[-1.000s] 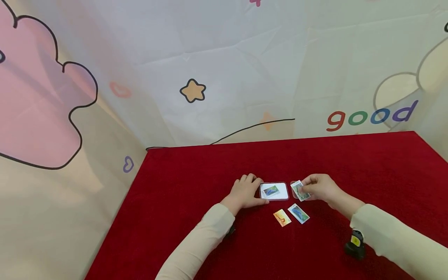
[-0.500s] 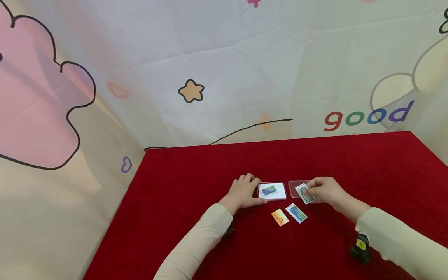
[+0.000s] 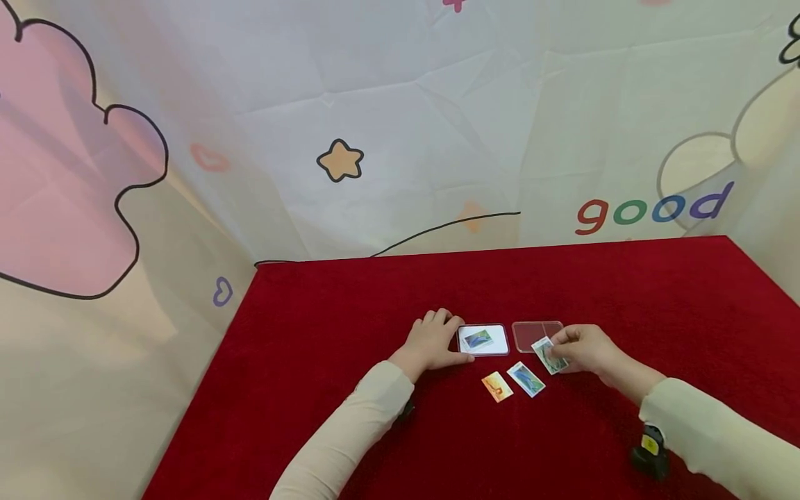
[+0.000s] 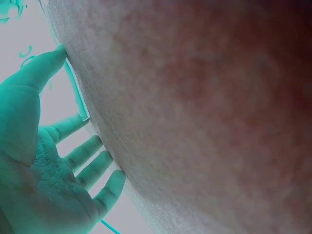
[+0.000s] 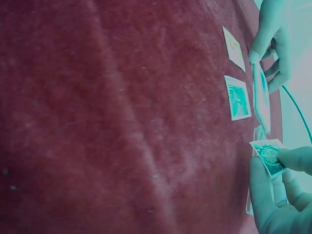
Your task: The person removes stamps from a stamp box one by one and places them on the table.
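Note:
My right hand (image 3: pixel 590 351) pinches a greenish postage stamp (image 3: pixel 547 355) between thumb and fingers, just over the near side of a flat clear plastic lid (image 3: pixel 527 336). In the right wrist view, the thumb presses on the face of this stamp (image 5: pixel 269 156). To the left lies a shallow white-bottomed case (image 3: pixel 498 340) with a blue-green stamp (image 3: pixel 478 339) inside. My left hand (image 3: pixel 431 342) rests at the case's left end, thumb and index fingertip touching its edges; its fingers look straight and spread in the left wrist view (image 4: pixel 58 151).
Two loose stamps lie in front of the case: a blue one (image 3: pixel 526 379) and an orange one (image 3: pixel 497 387). Red cloth (image 3: pixel 350 298) covers the table. A printed curtain (image 3: pixel 400 111) hangs behind its back edge.
My right hand has drawn the greenish stamp toward me and slightly right, off the middle of the clear lid, uncovering more of it. The left hand stays at the case.

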`<state>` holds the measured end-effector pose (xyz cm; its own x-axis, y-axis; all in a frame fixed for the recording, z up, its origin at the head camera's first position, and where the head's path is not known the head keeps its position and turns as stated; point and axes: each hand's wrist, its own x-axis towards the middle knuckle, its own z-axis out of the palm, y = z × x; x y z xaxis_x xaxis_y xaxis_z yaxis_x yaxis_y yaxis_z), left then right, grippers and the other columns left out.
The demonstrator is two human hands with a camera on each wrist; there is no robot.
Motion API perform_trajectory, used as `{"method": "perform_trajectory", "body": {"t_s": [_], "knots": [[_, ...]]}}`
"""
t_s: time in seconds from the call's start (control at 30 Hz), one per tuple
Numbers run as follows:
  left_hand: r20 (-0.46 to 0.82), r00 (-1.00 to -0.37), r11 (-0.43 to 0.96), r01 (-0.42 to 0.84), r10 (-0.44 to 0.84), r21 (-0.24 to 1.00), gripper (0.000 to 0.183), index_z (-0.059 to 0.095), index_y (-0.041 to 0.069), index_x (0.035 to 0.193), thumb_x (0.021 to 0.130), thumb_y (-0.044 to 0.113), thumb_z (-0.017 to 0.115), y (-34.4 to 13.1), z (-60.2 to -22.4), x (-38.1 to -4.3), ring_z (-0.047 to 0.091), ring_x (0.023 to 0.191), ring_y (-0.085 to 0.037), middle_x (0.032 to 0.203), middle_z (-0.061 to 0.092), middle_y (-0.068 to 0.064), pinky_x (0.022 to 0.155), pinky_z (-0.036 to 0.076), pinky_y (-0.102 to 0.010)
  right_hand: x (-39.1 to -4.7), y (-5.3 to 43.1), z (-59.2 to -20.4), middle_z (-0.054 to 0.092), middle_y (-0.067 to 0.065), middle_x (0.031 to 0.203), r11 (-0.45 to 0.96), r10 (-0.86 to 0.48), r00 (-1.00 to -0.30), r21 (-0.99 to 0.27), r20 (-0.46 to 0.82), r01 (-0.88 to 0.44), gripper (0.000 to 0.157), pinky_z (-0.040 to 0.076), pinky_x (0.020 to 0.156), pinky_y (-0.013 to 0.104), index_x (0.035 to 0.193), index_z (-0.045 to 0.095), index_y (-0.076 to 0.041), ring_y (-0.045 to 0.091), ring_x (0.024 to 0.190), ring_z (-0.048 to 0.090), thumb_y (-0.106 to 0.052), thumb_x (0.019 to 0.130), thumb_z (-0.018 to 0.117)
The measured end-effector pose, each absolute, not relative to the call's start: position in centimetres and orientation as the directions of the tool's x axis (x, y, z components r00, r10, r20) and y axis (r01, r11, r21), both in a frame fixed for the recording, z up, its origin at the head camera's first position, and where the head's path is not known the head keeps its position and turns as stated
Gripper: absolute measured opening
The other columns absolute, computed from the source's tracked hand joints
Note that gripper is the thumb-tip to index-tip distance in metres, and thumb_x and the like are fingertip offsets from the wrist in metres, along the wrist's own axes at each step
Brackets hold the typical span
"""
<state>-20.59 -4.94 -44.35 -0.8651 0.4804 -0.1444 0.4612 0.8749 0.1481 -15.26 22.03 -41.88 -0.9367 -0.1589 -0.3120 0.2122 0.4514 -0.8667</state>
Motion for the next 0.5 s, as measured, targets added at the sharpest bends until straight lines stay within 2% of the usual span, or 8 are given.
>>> {"method": "perform_trajectory", "body": {"t_s": [0.5], "knots": [[-0.146, -0.864, 0.874, 0.462, 0.482, 0.151, 0.066, 0.048, 0.021, 0.135, 0.083, 0.058, 0.063, -4.89, -44.35, -20.69, 0.041, 0.121, -0.020, 0.133, 0.045, -0.003, 0.097, 0.038, -0.039, -14.28, 22.38, -42.79, 0.065, 0.013, 0.087, 0.481, -0.152, -0.937, -0.852, -0.314, 0.208, 0.013, 0.056, 0.064, 0.034, 0.092, 0.059, 0.013, 0.013, 0.074, 0.061, 0.001, 0.086, 0.060]]}}
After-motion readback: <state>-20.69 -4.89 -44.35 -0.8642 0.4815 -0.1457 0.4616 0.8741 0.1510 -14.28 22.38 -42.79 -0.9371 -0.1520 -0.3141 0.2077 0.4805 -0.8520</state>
